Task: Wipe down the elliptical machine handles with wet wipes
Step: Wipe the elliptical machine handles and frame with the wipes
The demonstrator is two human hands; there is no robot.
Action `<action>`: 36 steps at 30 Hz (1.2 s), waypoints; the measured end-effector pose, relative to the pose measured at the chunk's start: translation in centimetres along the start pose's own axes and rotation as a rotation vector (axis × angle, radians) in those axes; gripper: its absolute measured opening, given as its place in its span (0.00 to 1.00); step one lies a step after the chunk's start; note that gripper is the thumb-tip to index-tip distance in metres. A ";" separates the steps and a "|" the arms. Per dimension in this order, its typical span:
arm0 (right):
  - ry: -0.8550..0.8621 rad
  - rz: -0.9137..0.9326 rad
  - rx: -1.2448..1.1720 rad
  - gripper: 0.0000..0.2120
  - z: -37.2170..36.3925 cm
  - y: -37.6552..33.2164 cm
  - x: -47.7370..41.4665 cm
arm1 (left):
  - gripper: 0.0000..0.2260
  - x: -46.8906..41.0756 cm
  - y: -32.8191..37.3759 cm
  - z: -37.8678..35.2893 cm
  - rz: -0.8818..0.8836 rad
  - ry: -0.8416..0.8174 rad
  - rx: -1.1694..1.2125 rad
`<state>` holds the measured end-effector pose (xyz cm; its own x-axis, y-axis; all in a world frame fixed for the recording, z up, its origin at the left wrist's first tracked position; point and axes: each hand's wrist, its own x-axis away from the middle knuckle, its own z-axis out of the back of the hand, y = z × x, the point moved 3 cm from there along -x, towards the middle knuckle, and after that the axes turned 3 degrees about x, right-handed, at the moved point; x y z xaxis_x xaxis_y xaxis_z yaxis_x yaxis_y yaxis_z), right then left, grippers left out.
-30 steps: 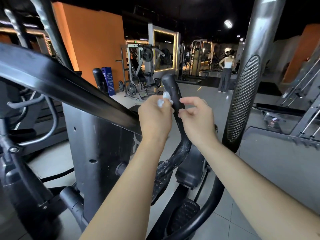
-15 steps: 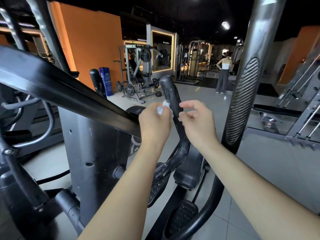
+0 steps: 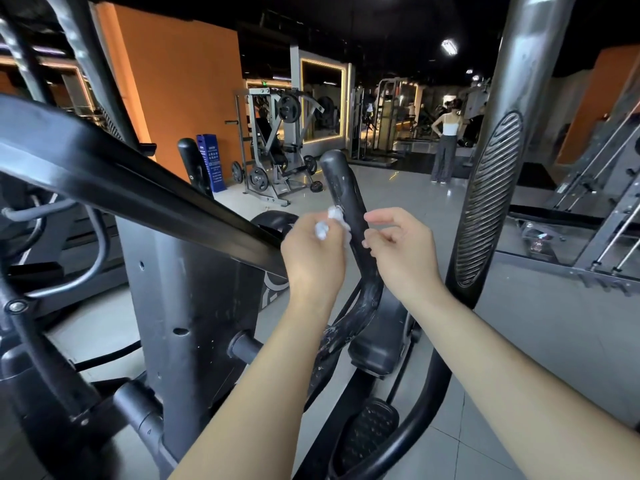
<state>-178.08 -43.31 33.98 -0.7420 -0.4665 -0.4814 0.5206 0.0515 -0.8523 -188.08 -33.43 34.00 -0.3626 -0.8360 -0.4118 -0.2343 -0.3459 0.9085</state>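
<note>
Your left grip [image 3: 313, 259] pinches the soft, floppy wet wipe [image 3: 328, 226] against the hard black handle [image 3: 341, 187], your right grip [image 3: 405, 252] sits loose and empty beside it, so hold the wipe by its bunched middle.

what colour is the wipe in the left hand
White. The wet wipe, bunched in the left hand, shows best in the head view against the black handle.

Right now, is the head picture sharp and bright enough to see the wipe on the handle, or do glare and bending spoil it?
Head view: the wet wipe and handle are sharp and evenly lit; head view: the ceiling lamp blows out white and the far background is dim; head view: the wide lens bows the silver post on the right.
</note>
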 end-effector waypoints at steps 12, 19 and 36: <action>0.002 -0.034 0.023 0.16 0.6 1.5 0.9 | 0.10 2.7 -4.7 -1.6 0.169 -0.160 -0.084; 0.009 -0.024 0.038 0.15 0.8 1.6 0.9 | 0.10 3.7 -3.7 -2.0 0.152 -0.089 0.000; -0.124 -0.099 -0.402 0.08 0.7 -1.5 1.2 | 0.12 1.6 3.1 1.3 -0.114 -0.381 -0.025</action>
<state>-179.47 -44.52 34.86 -0.7108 -0.5878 -0.3863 0.2253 0.3300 -0.9167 -190.59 -35.27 36.05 -0.6452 -0.5756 -0.5024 -0.2717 -0.4418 0.8550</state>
